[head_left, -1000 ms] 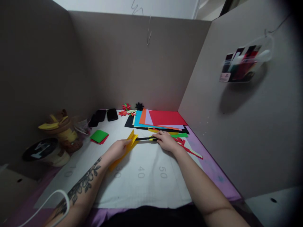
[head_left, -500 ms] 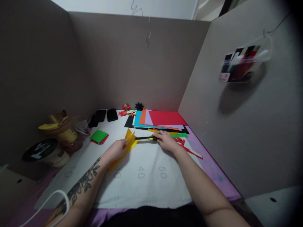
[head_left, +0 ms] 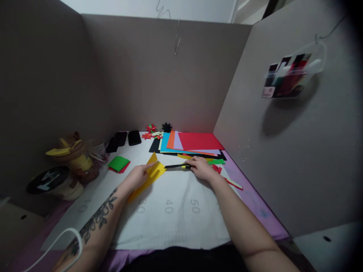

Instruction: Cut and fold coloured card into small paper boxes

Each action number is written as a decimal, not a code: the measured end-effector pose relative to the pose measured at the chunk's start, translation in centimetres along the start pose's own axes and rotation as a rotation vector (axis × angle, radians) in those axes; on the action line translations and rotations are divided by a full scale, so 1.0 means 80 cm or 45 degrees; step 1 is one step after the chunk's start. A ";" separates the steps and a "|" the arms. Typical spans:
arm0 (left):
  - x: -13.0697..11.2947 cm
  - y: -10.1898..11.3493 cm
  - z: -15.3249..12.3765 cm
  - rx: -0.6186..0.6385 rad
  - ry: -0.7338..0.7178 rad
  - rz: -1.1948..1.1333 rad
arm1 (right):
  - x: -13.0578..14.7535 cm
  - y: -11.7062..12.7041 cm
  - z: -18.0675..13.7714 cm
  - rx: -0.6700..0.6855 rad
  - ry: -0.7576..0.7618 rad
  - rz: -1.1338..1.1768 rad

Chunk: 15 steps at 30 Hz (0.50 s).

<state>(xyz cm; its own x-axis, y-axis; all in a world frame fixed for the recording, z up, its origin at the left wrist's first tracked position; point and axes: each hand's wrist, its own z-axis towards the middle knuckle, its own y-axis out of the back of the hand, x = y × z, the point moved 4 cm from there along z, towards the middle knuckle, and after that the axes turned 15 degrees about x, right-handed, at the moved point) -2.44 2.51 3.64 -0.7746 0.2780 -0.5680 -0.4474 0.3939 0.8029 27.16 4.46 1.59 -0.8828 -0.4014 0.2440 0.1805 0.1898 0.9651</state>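
Note:
My left hand (head_left: 138,175) grips the left side of a yellow sheet of paper (head_left: 154,174), its index finger stretched over the surface. One upper corner of the sheet sticks up. In my right hand (head_left: 200,167) is a slim black tool with yellow marks, which looks like scissors (head_left: 174,166). Its dark tip points left and meets or lies very close to the sheet's right corner. My fingers cover the handle end. Beside and behind the right hand lie a green strip (head_left: 218,161), a yellow strip (head_left: 181,156) and red scraps (head_left: 217,169).
Coloured sheets (head_left: 200,141) are stacked at the back. Green and red squares (head_left: 119,163) lie left. Folded paper stars (head_left: 151,128) and a black phone-like object (head_left: 134,138) are farther back. Pots (head_left: 75,155) stand along the left wall; a white cable (head_left: 81,241) crosses my left forearm.
My left hand has shifted slightly left, its index finger now extended over the paper. The yellow sheet has opened flatter, and the scissors have moved slightly right, away from its middle.

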 end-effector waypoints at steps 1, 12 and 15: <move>0.002 0.001 0.001 0.015 -0.004 0.015 | 0.002 -0.001 0.000 0.008 0.013 -0.003; 0.010 0.015 -0.001 0.057 0.067 0.088 | 0.011 -0.008 0.004 0.090 0.008 -0.024; -0.003 0.009 -0.006 0.072 -0.015 0.181 | 0.012 -0.009 0.004 0.094 0.006 -0.025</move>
<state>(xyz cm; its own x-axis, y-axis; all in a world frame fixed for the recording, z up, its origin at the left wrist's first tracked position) -2.81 2.31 4.42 -0.8230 0.3447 -0.4515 -0.3071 0.3987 0.8641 26.07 4.23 1.07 -0.8839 -0.4095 0.2258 0.1307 0.2473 0.9601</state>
